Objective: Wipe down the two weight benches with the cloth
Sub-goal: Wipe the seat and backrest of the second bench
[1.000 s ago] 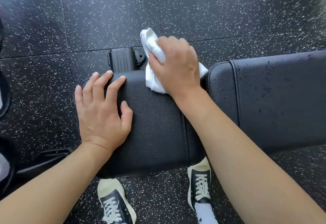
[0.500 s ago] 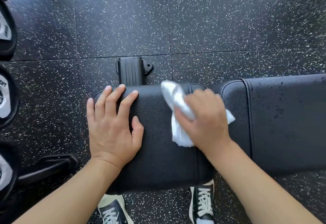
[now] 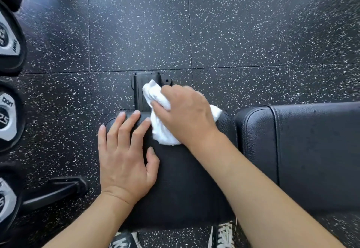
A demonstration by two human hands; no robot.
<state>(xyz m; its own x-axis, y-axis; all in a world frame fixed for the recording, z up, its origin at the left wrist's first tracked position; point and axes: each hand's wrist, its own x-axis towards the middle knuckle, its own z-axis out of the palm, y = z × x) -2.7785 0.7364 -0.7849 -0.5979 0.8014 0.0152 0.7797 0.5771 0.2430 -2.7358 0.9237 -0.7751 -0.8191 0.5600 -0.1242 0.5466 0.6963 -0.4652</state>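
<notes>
At the bottom edge we see the toes of two black-and-white sneakers [image 3: 224, 236] on the speckled rubber floor [image 3: 233, 33], half tucked under the weight bench. Just above them lies the bench's black seat pad [image 3: 181, 189], and our left hand [image 3: 124, 156] rests flat on it, fingers straight and slightly spread, holding nothing, the fingertips reaching the pad's far edge. Beside it, our right hand [image 3: 187, 115] grips the white cloth [image 3: 159, 115] bunched in curled fingers and presses it against the far part of the seat pad; one end of the cloth sticks out past the pad's far edge, over the black ribbed bench foot [image 3: 140, 91], and a small corner shows on the other side of the hand. To the right, across a narrow gap, sits the longer black back pad [image 3: 311, 150] (its surface looks faintly spotted). Along the left edge stand several dumbbell ends [image 3: 7, 119] with silver caps, and a black frame bar [image 3: 58, 189] lies on the floor near them.
</notes>
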